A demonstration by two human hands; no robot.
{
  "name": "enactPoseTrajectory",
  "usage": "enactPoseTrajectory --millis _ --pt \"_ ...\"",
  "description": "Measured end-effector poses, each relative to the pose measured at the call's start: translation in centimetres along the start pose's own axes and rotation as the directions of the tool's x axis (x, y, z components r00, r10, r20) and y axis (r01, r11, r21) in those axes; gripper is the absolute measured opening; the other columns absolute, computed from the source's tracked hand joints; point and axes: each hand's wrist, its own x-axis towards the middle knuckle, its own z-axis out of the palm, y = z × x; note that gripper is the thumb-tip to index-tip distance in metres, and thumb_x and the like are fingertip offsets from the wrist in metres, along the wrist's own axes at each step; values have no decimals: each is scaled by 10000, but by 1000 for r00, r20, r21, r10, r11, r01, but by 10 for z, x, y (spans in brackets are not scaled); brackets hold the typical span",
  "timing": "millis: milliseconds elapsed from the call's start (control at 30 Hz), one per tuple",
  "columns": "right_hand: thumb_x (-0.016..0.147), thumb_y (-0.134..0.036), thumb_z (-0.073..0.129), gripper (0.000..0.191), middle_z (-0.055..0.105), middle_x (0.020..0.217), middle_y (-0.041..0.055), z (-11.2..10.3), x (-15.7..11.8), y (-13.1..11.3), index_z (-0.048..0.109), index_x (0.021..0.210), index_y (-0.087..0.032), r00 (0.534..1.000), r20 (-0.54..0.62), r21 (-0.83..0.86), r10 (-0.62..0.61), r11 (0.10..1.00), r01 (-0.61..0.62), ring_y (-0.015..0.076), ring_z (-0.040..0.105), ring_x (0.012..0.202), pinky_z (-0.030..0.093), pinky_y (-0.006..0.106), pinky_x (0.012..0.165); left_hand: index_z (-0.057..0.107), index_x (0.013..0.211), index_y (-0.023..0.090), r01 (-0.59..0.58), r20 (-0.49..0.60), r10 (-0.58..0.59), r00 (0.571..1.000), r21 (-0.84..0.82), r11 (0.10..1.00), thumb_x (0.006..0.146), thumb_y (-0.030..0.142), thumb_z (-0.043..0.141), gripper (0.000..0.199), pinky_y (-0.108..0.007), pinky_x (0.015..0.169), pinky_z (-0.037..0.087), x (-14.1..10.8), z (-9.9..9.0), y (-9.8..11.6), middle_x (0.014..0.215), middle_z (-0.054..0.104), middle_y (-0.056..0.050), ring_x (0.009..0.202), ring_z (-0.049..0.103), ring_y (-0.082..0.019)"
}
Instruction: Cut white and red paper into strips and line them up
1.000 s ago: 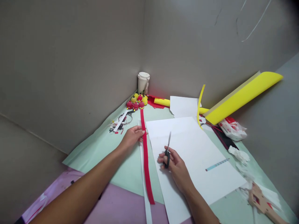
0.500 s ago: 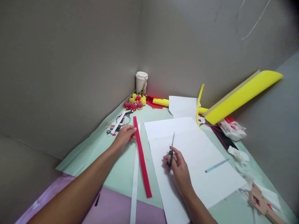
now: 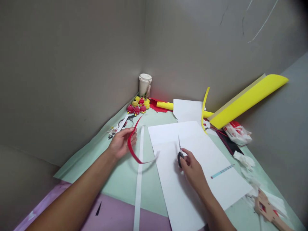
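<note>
Between the fingers of my left hand [image 3: 123, 143] is a narrow red strip [image 3: 132, 148], held near its upper end. It bends in a curve off the table, its pale underside showing toward the free end over the white sheet's edge. A long white strip [image 3: 139, 179] lies flat beneath it. My right hand [image 3: 192, 165] grips a pair of scissors [image 3: 180, 155] by the dark handles, blades pointing up and away, above a large white sheet [image 3: 192, 189]. A blue pencil [image 3: 222, 171] rests on that sheet.
At the back corner stand a white cup [image 3: 145, 84] and several red and yellow lantern-like ornaments [image 3: 137, 107]. Scraps [image 3: 120, 126] lie left. To the right are a yellow roll [image 3: 250, 101], a tissue pack [image 3: 237, 132] and a tan glue gun [image 3: 267, 207].
The red strip has been lifted off the table and now curls, its lower end swung up to the right. My right hand moved slightly right with the scissors.
</note>
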Motion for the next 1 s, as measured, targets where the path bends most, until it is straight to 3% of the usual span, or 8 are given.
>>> enactPoseTrajectory --millis 167,233,333,500,633,733,867,1000 --pt "856 -311 521 386 704 941 136 -4 0 -30 611 1209 -185 996 85 -597 -19 799 67 282 637 804 387 350 682 540 646 149 37 173 -43 984 35 999 838 214 533 203 -169 327 283 -12 1 10 409 343 48 329 280 -62" --pt "834 -266 540 359 706 907 128 1 -10 -46 637 1169 -182 968 248 -546 -27 822 163 268 635 781 392 334 671 523 640 157 33 193 -40 980 38 999 846 210 526 213 -169 330 277 -15 1 13 407 332 49 328 264 -62" --pt "827 -273 567 322 673 769 7 5 -22 -58 662 1135 -270 783 615 -166 -92 956 243 180 589 669 400 256 604 500 626 165 26 187 -32 982 34 999 852 211 525 231 -169 333 270 -15 -1 14 404 313 53 331 241 -63" --pt "817 -281 565 343 665 756 38 3 -19 -51 658 1141 -221 969 245 -335 -40 934 123 202 580 676 393 282 623 495 612 169 23 169 -28 985 34 999 842 236 550 246 -167 329 256 -12 -2 13 407 300 59 340 210 -64" --pt "803 -256 574 293 668 716 0 5 -19 -51 686 1072 -275 815 577 -189 -56 962 200 178 584 633 395 252 582 489 605 172 22 150 -28 988 38 999 823 232 568 240 -170 334 255 -13 -2 12 411 298 60 348 208 -65" --pt "809 -267 558 319 672 747 29 8 -19 -53 665 1108 -235 954 297 -319 -36 938 135 194 587 666 402 270 610 476 613 178 15 145 -20 989 36 999 823 240 561 235 -175 336 251 -13 -2 12 415 291 62 345 216 -66" --pt "784 -256 575 257 658 697 -3 11 -17 -55 706 1005 -256 843 537 -231 -26 957 176 174 579 628 406 255 585 427 597 186 3 133 -6 991 28 1000 816 237 563 262 -176 342 246 -15 -1 13 424 276 65 341 235 -64" --pt "796 -312 587 365 697 847 24 18 -6 -61 679 1144 -258 956 281 -208 -78 968 140 199 623 748 459 298 702 454 610 184 -1 158 -2 987 18 1000 805 255 568 237 -184 341 239 -22 4 17 404 267 67 336 207 -65"
